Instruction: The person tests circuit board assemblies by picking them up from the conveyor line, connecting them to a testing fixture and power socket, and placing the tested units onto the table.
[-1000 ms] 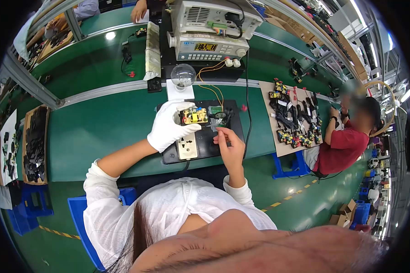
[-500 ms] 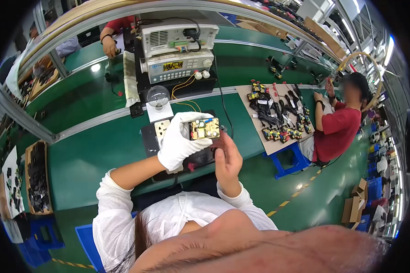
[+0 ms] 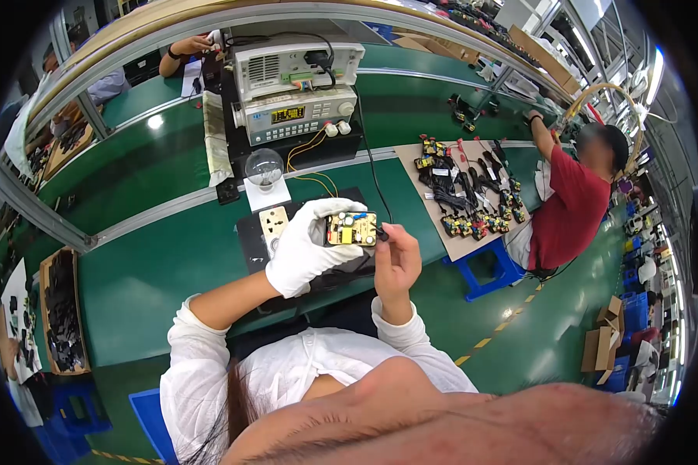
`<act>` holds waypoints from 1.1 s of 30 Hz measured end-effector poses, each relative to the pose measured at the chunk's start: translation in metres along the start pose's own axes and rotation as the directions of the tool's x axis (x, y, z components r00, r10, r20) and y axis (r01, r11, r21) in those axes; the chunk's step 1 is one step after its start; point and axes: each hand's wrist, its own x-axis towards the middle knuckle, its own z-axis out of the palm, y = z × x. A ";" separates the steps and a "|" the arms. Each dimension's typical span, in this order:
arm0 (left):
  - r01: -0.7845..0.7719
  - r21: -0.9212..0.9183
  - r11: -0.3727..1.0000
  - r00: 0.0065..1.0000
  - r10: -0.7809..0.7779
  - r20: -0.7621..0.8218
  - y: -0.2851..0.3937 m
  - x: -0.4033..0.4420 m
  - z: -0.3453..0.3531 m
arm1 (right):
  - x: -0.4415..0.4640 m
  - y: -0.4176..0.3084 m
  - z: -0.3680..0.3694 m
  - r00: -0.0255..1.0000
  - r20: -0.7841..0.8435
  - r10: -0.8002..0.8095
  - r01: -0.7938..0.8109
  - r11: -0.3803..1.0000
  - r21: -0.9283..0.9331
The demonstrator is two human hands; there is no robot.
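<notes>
My left hand (image 3: 306,246), in a white glove, is closed round the left end of a small circuit board (image 3: 352,229). Yellow, silver and blue parts cover the board's face, which is turned up toward me. My bare right hand (image 3: 399,260) pinches a black cable end (image 3: 381,234) at the board's right edge; I cannot tell whether it is fixed to the board. Below my hands lies a black test base with a pale socket panel (image 3: 273,222), left of my glove. A clear glass bulb (image 3: 264,170) stands on a white block behind it.
Two stacked bench instruments (image 3: 295,116) stand at the back, with yellow wires running down. On the right, a cardboard sheet (image 3: 411,167) bears several boards with black cables. A co-worker in red (image 3: 578,201) sits beyond it. A box of black parts (image 3: 63,310) is at left.
My right fingers have closed from a loose pose into a pinch on the cable end. The board tilts a little less. The co-worker on the right has reached an arm forward.
</notes>
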 end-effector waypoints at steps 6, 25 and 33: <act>-0.022 0.052 0.998 0.999 0.020 0.045 0.006 0.000 -0.006 | 0.024 -0.013 0.003 0.954 0.105 -0.282 0.301 0.881 -0.366; -0.461 0.715 0.526 0.887 0.290 0.359 0.031 0.012 -0.017 | 0.018 -0.007 0.002 0.974 0.165 -0.156 0.208 0.904 -0.373; -0.484 0.683 0.547 0.875 0.274 0.399 0.033 0.014 -0.020 | 0.016 -0.010 0.003 0.984 0.150 -0.097 0.143 0.928 -0.343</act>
